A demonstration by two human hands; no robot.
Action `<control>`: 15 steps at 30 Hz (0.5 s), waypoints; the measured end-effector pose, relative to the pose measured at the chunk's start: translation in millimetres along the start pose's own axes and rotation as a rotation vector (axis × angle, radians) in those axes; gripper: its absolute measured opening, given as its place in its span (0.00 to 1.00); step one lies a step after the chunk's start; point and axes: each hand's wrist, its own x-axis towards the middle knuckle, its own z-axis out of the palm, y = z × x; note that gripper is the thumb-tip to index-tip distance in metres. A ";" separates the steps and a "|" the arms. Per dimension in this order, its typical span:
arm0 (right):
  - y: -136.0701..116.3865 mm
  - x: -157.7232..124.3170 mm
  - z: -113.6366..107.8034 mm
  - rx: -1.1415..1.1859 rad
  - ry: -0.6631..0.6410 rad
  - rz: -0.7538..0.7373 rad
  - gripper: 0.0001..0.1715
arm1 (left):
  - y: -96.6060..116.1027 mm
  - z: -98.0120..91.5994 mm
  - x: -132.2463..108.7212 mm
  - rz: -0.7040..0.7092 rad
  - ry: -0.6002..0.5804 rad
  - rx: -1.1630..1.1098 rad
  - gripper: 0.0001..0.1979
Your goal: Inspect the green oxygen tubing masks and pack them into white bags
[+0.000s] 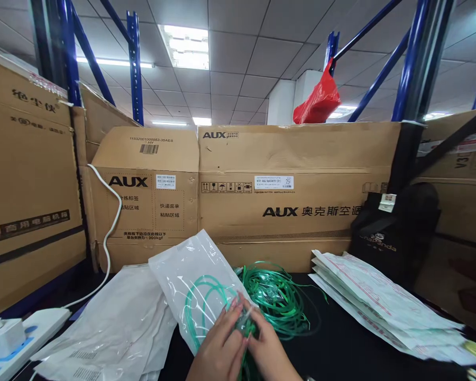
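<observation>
My left hand (219, 343) and my right hand (268, 341) meet at the front middle of the dark table, fingers closed together around a clear and green piece of tubing (249, 327). Fingers hide most of it, so its exact shape is unclear. Just behind my left hand lies a translucent plastic bag (182, 264), with loops of pale green tubing (201, 296) showing at its front. A large tangled coil of green tubing (275, 296) rests beyond my right hand.
Flat plastic bags (119, 323) lie at left beside a white power strip (43, 328). Stacked white paper-like envelopes (384, 301) and a black bag (384, 238) are at right. Cardboard boxes (301, 153) wall off the back, between blue shelf posts (135, 69).
</observation>
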 end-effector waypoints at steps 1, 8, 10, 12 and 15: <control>-2.4 1.0 0.7 0.146 0.001 0.077 0.27 | -0.7 0.3 0.0 -0.014 -0.023 0.040 0.10; -2.0 3.1 2.1 0.448 -0.067 0.244 0.22 | -4.2 1.3 -2.6 -0.089 -0.099 0.075 0.09; 2.9 1.9 1.6 0.183 -0.059 0.115 0.20 | -3.9 2.9 -3.4 -0.092 -0.085 0.036 0.09; 7.6 -0.5 0.7 -0.163 -0.070 -0.071 0.20 | -2.4 4.7 -3.0 -0.088 -0.049 0.042 0.09; 12.9 -4.4 -0.1 -0.600 -0.107 -0.314 0.23 | 1.7 8.9 -0.8 0.053 0.013 0.123 0.08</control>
